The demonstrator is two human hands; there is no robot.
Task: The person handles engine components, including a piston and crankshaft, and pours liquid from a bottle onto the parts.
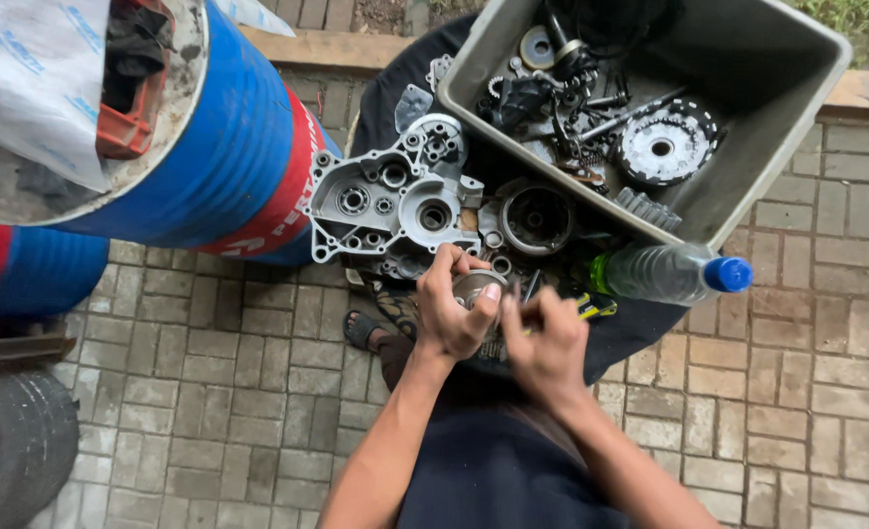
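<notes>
Overhead, left hand (451, 312) grips a round metal part (476, 287) beside right hand (546, 343).

Small round metal part (476, 287), grey-silver, greasy, held up in front of the body above the dark cloth (640, 328). Left hand (451, 309) wraps it from the left, thumb on its rim; right hand (546, 343) touches its right side. Part mostly hidden by fingers.

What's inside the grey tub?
The grey tub holds a toothed clutch wheel, shafts and dark small parts. Whatever lies beneath that pile is covered.
</notes>
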